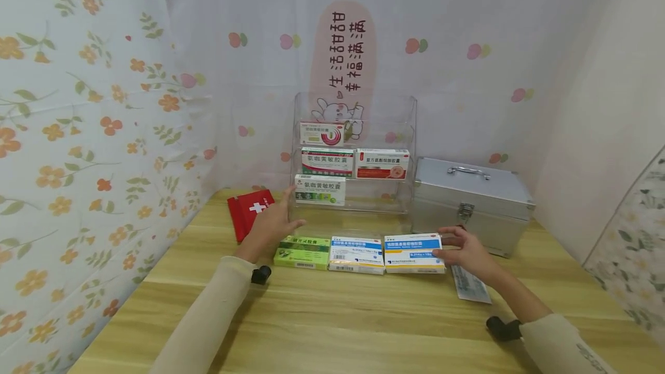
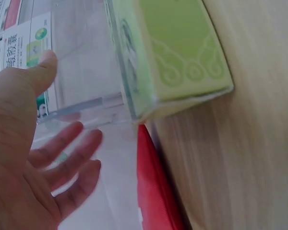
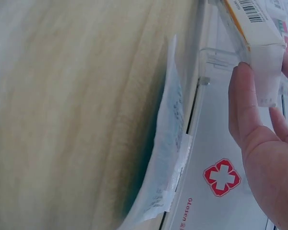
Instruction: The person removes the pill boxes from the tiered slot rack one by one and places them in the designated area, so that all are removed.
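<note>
Head view: my right hand [image 1: 466, 251] pinches the blue-and-white medicine box [image 1: 414, 253] by its 3 o'clock end on the table [image 1: 363, 328]; light, stiff card, I judge. My left hand [image 1: 270, 225], fingers spread, holds nothing.

Four medicine boxes [image 1: 320, 189] on the rack, three boxes [image 1: 356, 254] on the table, one metal case [image 1: 470, 204].
</note>
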`<control>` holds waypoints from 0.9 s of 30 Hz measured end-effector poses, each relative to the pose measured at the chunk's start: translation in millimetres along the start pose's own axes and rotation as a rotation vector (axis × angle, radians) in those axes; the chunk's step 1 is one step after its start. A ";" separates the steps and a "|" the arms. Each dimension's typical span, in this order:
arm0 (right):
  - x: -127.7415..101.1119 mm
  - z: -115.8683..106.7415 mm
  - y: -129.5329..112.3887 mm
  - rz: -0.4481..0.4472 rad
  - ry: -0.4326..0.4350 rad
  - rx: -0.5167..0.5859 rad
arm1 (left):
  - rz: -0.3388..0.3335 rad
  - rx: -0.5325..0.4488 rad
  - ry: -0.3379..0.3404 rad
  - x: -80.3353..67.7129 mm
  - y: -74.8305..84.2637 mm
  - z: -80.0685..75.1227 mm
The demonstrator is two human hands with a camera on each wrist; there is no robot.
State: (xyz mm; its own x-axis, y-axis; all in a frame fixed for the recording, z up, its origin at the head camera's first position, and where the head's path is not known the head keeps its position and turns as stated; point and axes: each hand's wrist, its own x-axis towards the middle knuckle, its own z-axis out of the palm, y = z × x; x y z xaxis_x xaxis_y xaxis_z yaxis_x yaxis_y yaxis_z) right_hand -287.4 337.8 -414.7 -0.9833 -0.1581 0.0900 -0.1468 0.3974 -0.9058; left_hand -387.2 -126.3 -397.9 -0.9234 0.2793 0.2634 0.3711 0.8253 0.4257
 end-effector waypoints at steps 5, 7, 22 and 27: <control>2.7 0.4 2.8 0.050 -0.027 -0.006 | 0.055 -0.047 0.008 -1.7 -8.2 -1.7; 3.6 -0.9 5.3 0.061 -0.030 -0.018 | 0.067 -0.058 0.009 -0.5 -10.1 -1.6; 6.7 2.1 10.0 0.112 -0.090 -0.061 | 0.086 -0.061 0.005 1.6 -16.7 0.3; 10.9 5.2 9.0 0.167 -0.092 -0.117 | 0.100 -0.078 -0.003 3.4 -16.4 -2.2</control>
State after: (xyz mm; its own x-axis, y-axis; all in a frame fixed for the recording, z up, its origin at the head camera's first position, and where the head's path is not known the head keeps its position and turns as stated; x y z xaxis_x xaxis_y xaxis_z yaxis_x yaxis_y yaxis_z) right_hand -298.9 335.0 -424.1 -0.9819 -0.1606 -0.1001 0.0007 0.5262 -0.8503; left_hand -396.2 -139.9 -402.1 -0.8817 0.3600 0.3050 0.4677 0.7527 0.4633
